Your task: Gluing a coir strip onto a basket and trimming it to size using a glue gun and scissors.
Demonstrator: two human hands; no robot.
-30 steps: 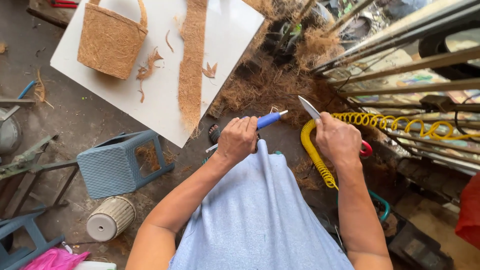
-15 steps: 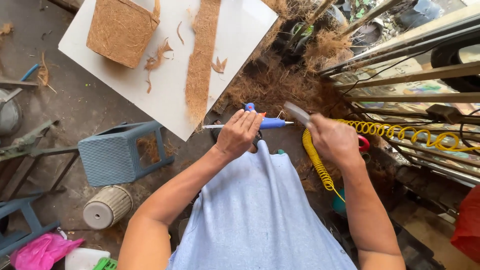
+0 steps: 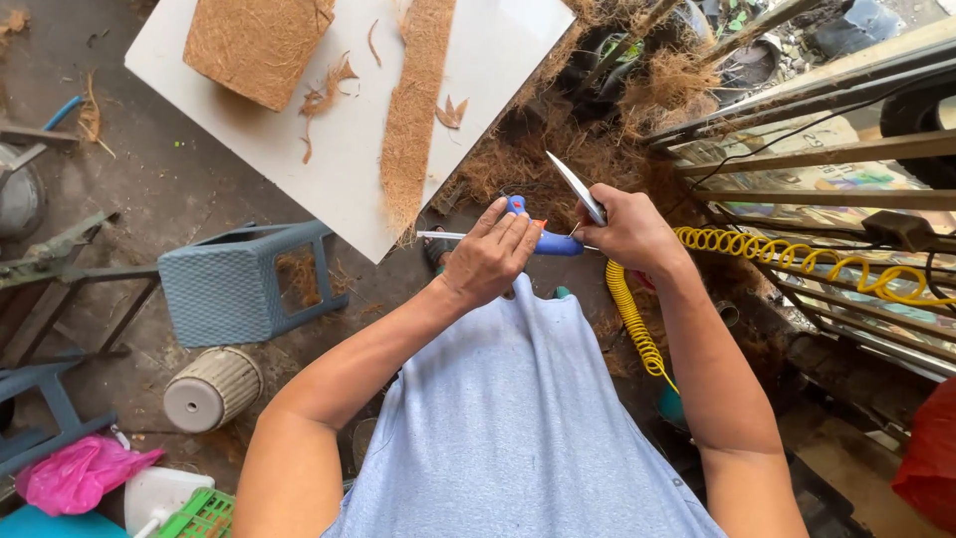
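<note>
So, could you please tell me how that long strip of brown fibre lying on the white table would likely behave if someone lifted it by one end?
The fibre strip looks thin and loosely matted, so it would probably sag and flop. Its end overhangs the white table edge with frayed strands, so it may shed bits. It likely weighs little for its length.

Seen from above, the person fills the lower centre of the frame in a light blue-grey sleeveless top of plain, finely ribbed cloth, with no print or pattern showing. The cloth spreads wide at the bottom edge and narrows toward the middle of the frame. Both arms are bare from the shoulders down, rising from the lower left and lower right corners toward the centre. The left hand and right hand are bare too: no gloves, rings, watch or wristbands show on either.
</note>
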